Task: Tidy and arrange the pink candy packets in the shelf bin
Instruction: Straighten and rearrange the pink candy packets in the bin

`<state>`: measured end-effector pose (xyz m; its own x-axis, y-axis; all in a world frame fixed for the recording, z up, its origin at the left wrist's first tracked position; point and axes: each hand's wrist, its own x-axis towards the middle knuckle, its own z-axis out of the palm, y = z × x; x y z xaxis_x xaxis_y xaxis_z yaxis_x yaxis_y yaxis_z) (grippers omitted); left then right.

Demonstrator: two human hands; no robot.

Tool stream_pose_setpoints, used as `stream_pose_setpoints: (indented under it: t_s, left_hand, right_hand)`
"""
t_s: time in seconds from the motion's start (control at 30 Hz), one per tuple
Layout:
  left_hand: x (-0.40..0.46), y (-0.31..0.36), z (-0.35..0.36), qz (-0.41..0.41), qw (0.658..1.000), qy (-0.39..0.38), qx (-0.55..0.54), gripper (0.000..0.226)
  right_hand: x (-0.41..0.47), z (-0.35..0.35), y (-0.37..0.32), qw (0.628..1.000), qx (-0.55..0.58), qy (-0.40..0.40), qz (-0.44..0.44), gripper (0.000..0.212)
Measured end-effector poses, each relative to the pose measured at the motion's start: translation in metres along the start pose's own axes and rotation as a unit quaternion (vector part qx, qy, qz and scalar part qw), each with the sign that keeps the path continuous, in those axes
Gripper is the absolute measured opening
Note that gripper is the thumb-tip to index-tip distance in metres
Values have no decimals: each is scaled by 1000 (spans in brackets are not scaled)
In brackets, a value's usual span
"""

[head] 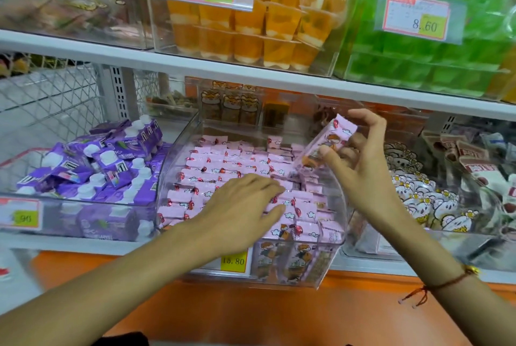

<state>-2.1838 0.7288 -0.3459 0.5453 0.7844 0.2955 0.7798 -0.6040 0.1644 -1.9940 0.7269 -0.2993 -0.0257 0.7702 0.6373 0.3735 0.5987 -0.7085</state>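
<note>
A clear plastic shelf bin (173, 155) in the middle of the lower shelf holds several rows of pink candy packets (220, 167). My left hand (243, 206) lies palm down on the packets near the bin's front, fingers straight and spread. My right hand (360, 161) is raised over the bin's right side and pinches one pink candy packet (329, 141) between thumb and fingers, tilted with its top end up to the right. More packets stand upright behind the bin's front wall.
Purple drink pouches (106, 161) fill the bin to the left. White cartoon-print packets (427, 200) fill the bin to the right. The shelf above carries orange jelly cups (251, 24) and green jelly packs (435, 52). A yellow price tag (234, 261) sits on the bin's front.
</note>
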Motion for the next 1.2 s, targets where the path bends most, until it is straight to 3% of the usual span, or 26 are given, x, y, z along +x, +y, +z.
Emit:
stream_pose_setpoints:
  t_s: [0.13, 0.33, 0.57, 0.67, 1.0, 1.2]
  left_hand:
    - [0, -1, 1, -1, 1000, -4, 1, 49]
    - [-1, -2, 1, -3, 1000, -14, -7, 49]
    - [0, -2, 2, -1, 1000, -10, -8, 48]
    - [0, -1, 2, 0, 1000, -8, -6, 48]
    - [-1, -1, 0, -3, 1000, -11, -20, 48]
    - [-1, -1, 0, -8, 999, -6, -31, 47]
  right_hand:
    - [-5, 7, 11, 995, -65, -58, 38, 34]
    - [3, -12, 14, 967, -189, -169, -3, 36]
    - [17, -3, 12, 916, -368, -117, -112, 33]
    - [15, 5, 12, 908, -382, -135, -108, 32]
    - [28, -22, 4, 939, -274, -203, -31, 29]
    - [4, 6, 35, 800, -522, -272, -115, 32]
